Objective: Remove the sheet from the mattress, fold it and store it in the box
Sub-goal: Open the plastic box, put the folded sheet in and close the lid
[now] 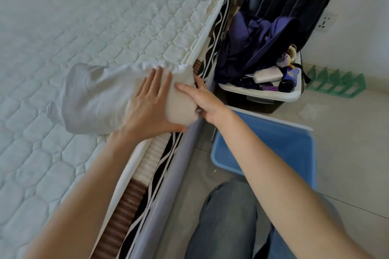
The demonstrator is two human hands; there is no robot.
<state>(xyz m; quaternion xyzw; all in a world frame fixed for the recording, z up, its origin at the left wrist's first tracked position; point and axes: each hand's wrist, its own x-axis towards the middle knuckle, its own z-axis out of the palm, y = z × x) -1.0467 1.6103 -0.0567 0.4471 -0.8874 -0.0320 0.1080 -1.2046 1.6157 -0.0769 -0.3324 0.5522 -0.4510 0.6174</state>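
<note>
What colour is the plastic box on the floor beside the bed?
The box is blue with a pale rim, seen in the head view.

sheet (101,94): white, bunched (elastic hem) | on mattress (63,27) edge | box (280,145): blue, floor

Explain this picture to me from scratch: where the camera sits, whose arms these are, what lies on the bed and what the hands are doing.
There is no machine: a person wears one camera on the head, looking down at their own bare arms. The left hand lies flat, fingers straight, on a folded white sheet bundle at the edge of a pale quilted mattress. The right hand steadies the bundle's end, thumb on top; its fingers are hidden. On the floor beside the bed stands a blue plastic box, and further back a white bin of clutter.
</note>
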